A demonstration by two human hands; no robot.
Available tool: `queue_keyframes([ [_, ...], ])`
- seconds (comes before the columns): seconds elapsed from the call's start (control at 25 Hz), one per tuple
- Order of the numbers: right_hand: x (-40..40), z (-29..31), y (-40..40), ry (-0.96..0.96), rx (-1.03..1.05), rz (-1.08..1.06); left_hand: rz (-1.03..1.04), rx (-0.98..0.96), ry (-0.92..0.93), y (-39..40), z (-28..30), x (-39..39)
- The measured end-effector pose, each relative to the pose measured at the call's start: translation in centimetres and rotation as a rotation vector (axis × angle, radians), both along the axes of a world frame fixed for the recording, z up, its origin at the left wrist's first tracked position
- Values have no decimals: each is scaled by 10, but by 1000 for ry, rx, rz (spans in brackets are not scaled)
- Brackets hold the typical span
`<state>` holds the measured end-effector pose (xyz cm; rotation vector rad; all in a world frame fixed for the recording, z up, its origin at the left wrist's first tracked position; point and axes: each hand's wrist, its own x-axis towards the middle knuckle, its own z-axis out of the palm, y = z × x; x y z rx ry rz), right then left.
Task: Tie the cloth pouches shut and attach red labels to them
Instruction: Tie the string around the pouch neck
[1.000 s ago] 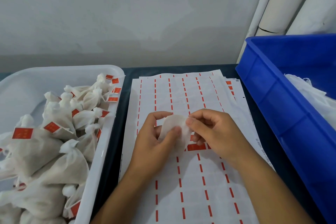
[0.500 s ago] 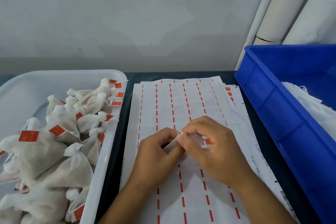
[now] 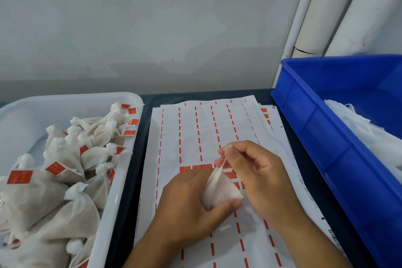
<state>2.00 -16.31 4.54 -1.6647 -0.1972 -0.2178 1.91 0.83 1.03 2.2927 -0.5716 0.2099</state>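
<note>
Your left hand (image 3: 187,204) cups the pouch (image 3: 218,191) in a curled grip (label sheets (image 3: 195,132) beneath), your right hand (image 3: 254,172) pinching its neck at one o'clock.

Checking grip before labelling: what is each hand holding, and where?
Left hand grips the cloth pouch around its body; right hand pinches its drawn-up neck.

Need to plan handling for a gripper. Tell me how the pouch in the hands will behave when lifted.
Likely floppy: the pouch bulges and folds in the left hand. Probably light, since the right hand draws its neck up with just a pinch. It should slump rather than roll, like the tied pouches heaped in the white tray.
</note>
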Motion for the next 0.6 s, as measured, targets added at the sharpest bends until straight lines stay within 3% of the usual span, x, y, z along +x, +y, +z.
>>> queue_keyframes([
  [0.12,-3,-1,-5,4,45,-98,28,158,-6,-5,3,2],
  [0.28,-2,-1,-16,36,174,-213,95,223,40,-9,4,6],
  [0.48,-7,2,-14,53,273,-127,160,201,51,-10,2,2],
  [0.6,-10,2,-3,37,294,-62,126,79,-42,-9,2,-3],
])
